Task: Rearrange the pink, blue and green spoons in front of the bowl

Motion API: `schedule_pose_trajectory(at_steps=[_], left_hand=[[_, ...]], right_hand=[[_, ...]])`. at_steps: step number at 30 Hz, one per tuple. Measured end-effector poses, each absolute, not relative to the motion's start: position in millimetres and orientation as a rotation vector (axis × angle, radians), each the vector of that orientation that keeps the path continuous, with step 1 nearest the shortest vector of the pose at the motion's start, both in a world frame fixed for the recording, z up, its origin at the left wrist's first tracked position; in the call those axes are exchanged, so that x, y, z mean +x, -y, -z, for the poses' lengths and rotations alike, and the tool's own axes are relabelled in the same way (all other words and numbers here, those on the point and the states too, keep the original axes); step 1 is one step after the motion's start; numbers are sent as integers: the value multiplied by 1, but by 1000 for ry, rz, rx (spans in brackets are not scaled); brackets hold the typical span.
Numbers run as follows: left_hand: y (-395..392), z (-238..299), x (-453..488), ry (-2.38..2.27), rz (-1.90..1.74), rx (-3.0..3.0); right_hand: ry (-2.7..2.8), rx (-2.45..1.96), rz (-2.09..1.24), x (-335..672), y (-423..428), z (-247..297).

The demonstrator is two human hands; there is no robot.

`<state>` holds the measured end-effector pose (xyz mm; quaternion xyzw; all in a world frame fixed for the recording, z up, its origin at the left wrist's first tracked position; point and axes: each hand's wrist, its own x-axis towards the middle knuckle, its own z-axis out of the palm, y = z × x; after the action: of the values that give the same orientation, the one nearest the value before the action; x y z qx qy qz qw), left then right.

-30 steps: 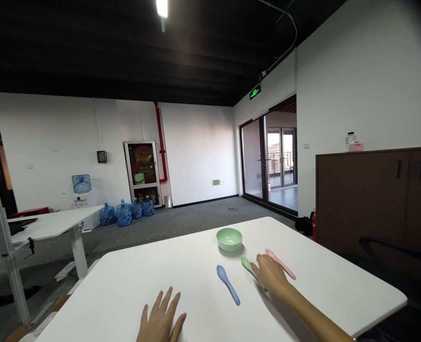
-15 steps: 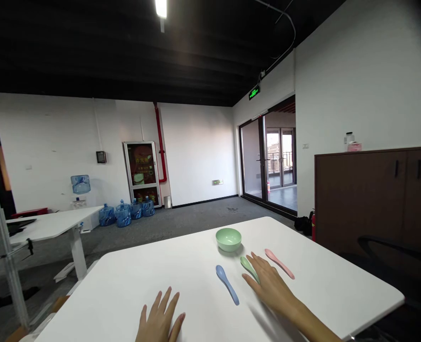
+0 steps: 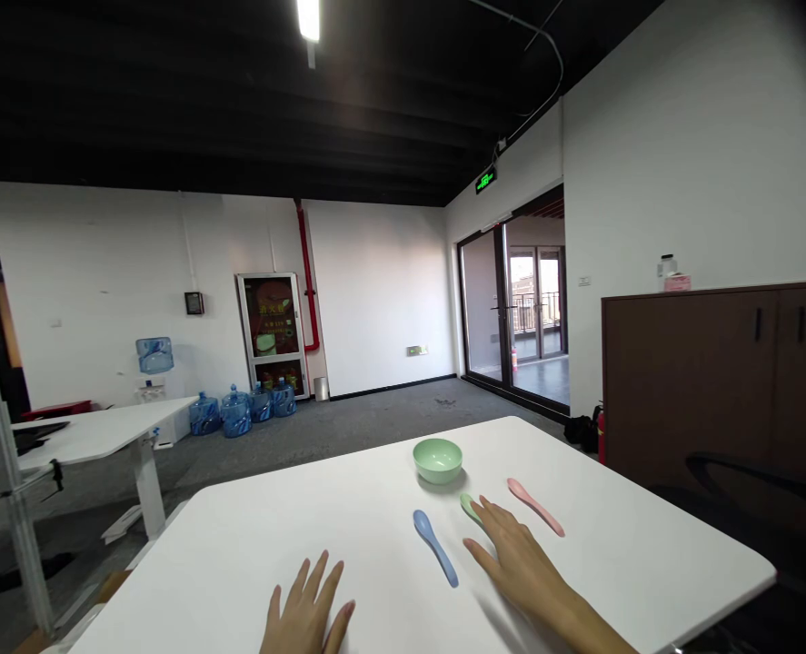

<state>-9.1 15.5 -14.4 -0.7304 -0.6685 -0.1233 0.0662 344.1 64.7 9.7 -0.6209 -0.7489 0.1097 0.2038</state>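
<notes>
My left hand (image 3: pixel 305 609) rests at the near edge of the white table (image 3: pixel 239 554), fingers spread and touching nothing but the tabletop. My right hand (image 3: pixel 522 565) lies flat and open over a pale green plastic spoon (image 3: pixel 471 507), hiding its handle and leaving only the bowl showing. A blue plastic spoon (image 3: pixel 433 547) lies just left of that hand. A pink plastic spoon (image 3: pixel 534 506) lies beyond my fingers. Farther off stands a pale green bowl (image 3: pixel 437 460).
A dark brown cabinet (image 3: pixel 689 381) and a black chair (image 3: pixel 730 481) stand to the right of the table. A second white desk (image 3: pixel 82 431) stands to the left. Blue water jugs (image 3: pixel 235 416) line the far wall, and glass doors (image 3: pixel 512 300) stand at the back right.
My right hand has slid toward me and spread its fingers, now covering more of the green spoon. My left hand and the other objects stay put, while the view tilts slightly.
</notes>
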Motion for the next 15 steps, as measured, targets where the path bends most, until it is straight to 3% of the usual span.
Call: schedule_pose_trajectory(at_steps=[15], left_hand=[[-15, 16, -11, 2009, 372, -2198]], right_hand=[[2020, -1687, -202, 363, -87, 1]])
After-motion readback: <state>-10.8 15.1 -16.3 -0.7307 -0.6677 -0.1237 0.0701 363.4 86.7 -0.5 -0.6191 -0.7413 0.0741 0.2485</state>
